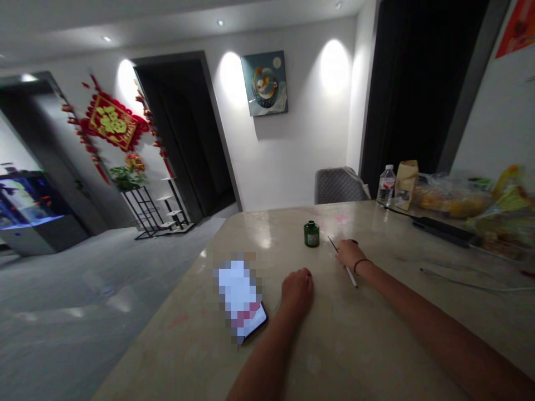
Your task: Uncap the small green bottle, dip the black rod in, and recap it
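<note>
My right hand (350, 253) is closed on a thin stick (351, 277) with a pale lower end and a dark, narrow far end, like a brush or pen; its exact kind is unclear. A small dark round thing (354, 241) shows just beyond the knuckles. Left of that hand, a small dark green bottle (311, 234) with a pale label stands upright on the table, its neck uncovered. My left hand (297, 287) rests on the tabletop with fingers curled in, and nothing visible sticks out of it. A phone (256, 326) with a lit, blurred screen lies to its left.
On the table's (326, 356) right side are a water bottle (387, 186), a paper bag (405, 184), plastic bags of yellow food (453, 197), a long black object (443, 231) and a pale cable (463, 283). A grey chair (340, 185) stands behind the far edge.
</note>
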`<state>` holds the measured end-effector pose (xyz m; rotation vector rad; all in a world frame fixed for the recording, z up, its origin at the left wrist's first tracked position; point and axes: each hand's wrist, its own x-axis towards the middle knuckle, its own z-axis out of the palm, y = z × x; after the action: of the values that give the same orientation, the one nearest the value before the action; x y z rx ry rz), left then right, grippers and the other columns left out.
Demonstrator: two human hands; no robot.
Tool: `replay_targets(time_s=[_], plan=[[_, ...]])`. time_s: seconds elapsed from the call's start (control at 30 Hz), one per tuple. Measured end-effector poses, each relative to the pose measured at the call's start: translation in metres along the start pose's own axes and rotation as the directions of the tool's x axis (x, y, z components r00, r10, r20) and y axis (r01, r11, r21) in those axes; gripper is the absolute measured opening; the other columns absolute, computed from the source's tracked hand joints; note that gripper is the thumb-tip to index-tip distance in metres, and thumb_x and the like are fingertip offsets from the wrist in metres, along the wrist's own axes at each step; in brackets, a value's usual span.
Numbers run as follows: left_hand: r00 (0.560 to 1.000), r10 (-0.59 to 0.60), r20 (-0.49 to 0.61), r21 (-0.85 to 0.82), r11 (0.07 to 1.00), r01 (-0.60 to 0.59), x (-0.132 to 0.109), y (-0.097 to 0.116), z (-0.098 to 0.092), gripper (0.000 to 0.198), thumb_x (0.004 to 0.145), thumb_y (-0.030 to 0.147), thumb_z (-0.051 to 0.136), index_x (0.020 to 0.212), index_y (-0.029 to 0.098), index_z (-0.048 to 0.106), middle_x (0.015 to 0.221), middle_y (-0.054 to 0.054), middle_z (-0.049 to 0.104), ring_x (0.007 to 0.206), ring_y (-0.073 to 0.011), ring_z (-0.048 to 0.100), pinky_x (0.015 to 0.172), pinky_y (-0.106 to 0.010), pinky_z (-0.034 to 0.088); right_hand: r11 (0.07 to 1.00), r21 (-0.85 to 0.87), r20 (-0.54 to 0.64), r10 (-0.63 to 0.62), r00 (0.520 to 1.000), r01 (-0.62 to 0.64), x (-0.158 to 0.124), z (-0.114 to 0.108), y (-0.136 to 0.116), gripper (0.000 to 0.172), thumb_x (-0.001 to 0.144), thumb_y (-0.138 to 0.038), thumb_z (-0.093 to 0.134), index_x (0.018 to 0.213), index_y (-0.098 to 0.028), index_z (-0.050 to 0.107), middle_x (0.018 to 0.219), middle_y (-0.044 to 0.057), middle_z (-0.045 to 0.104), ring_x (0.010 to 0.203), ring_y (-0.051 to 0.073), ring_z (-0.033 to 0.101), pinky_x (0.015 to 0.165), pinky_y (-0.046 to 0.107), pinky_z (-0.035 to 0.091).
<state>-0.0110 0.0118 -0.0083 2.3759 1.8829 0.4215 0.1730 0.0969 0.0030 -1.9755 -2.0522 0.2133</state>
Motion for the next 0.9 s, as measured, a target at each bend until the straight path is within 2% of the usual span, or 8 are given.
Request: replay_targets(time_s=[0.23, 0.33, 0.43, 0.53, 0.67, 0.73, 0.8, 0.9], plan=[[0.999, -0.024, 0.033, 0.005, 1.000, 0.024, -0.001, 0.003, -0.005, 0.027, 0.085, 0.029, 0.029, 0.094, 0.020, 0.053, 0.093, -0.005, 0.060, 0.087, -0.0148, 0.053, 0.073, -0.025, 0.036, 0.981, -0.174, -0.065, -0.097, 0.993, 0.084, -0.019, -0.004, -0.011, 0.026, 0.077, -0.005, 0.040, 0.083, -0.009, 0.064, 0.093, 0.020, 0.061, 0.091, 0.025, 0.057, 0.073, 0.035, 0.042], [1.000, -0.010, 0.022, 0.004, 1.000, 0.010, -0.002, 0.003, -0.005, 0.027, 0.085, 0.030, 0.029, 0.094, 0.020, 0.052, 0.092, -0.005, 0.060, 0.087, -0.0152, 0.053, 0.073, -0.025, 0.036, 0.948, -0.273, -0.205, -0.223, 0.953, 0.164, -0.021, -0.006, -0.008, 0.027, 0.079, -0.009, 0.038, 0.086, -0.009, 0.063, 0.099, 0.021, 0.057, 0.102, 0.030, 0.048, 0.083, 0.042, 0.035], [0.999, -0.011, 0.030, 0.012, 1.000, 0.011, -0.002, 0.004, -0.006, 0.026, 0.085, 0.029, 0.029, 0.095, 0.020, 0.052, 0.094, -0.005, 0.060, 0.088, -0.0150, 0.053, 0.074, -0.025, 0.036, 0.961, -0.270, -0.339, -0.153, 0.928, 0.060, -0.015, -0.004, 0.001, 0.031, 0.080, -0.010, 0.035, 0.101, -0.008, 0.059, 0.111, 0.024, 0.050, 0.108, 0.032, 0.042, 0.087, 0.048, 0.029], [0.999, -0.019, 0.037, 0.007, 1.000, 0.018, -0.002, 0.004, -0.006, 0.026, 0.084, 0.028, 0.030, 0.095, 0.020, 0.052, 0.094, -0.005, 0.060, 0.088, -0.0148, 0.053, 0.074, -0.025, 0.036, 0.964, -0.252, -0.267, 0.016, 0.964, -0.086, -0.005, -0.002, 0.013, 0.034, 0.080, -0.010, 0.034, 0.106, -0.009, 0.056, 0.105, 0.024, 0.053, 0.098, 0.030, 0.050, 0.078, 0.044, 0.036], [1.000, -0.012, 0.026, -0.007, 1.000, 0.012, -0.001, 0.002, -0.004, 0.026, 0.084, 0.029, 0.031, 0.095, 0.021, 0.053, 0.093, -0.004, 0.060, 0.087, -0.0148, 0.053, 0.073, -0.025, 0.036, 0.970, -0.231, -0.151, 0.044, 0.987, -0.079, 0.011, -0.010, 0.020, 0.028, 0.075, -0.021, 0.047, 0.098, -0.012, 0.059, 0.099, 0.020, 0.055, 0.089, 0.027, 0.056, 0.069, 0.037, 0.041], [1.000, -0.006, 0.020, -0.006, 1.000, 0.006, -0.001, 0.002, -0.003, 0.026, 0.084, 0.030, 0.031, 0.094, 0.021, 0.053, 0.093, -0.004, 0.060, 0.086, -0.0150, 0.053, 0.073, -0.025, 0.037, 0.994, -0.080, -0.177, 0.064, 0.982, -0.080, 0.023, -0.020, 0.017, 0.030, 0.069, -0.027, 0.055, 0.094, -0.010, 0.059, 0.096, 0.020, 0.057, 0.087, 0.027, 0.056, 0.067, 0.034, 0.041], [1.000, -0.010, 0.019, -0.005, 1.000, 0.010, -0.001, 0.002, -0.003, 0.026, 0.084, 0.029, 0.030, 0.095, 0.021, 0.052, 0.093, -0.004, 0.060, 0.087, -0.0150, 0.053, 0.073, -0.025, 0.037, 0.954, 0.279, -0.148, 0.156, 0.977, -0.110, 0.036, -0.031, 0.009, 0.028, 0.065, -0.031, 0.059, 0.082, -0.009, 0.060, 0.085, 0.017, 0.060, 0.079, 0.023, 0.057, 0.062, 0.029, 0.040], [0.999, -0.030, 0.028, -0.011, 0.999, 0.030, -0.002, 0.004, -0.004, 0.027, 0.084, 0.028, 0.029, 0.096, 0.021, 0.053, 0.094, -0.004, 0.060, 0.088, -0.0145, 0.052, 0.075, -0.025, 0.037, 0.616, 0.768, 0.055, 0.212, 0.976, -0.177, 0.056, -0.044, -0.008, 0.023, 0.070, -0.034, 0.052, 0.063, -0.012, 0.055, 0.060, 0.009, 0.058, 0.055, 0.014, 0.052, 0.048, 0.023, 0.036]])
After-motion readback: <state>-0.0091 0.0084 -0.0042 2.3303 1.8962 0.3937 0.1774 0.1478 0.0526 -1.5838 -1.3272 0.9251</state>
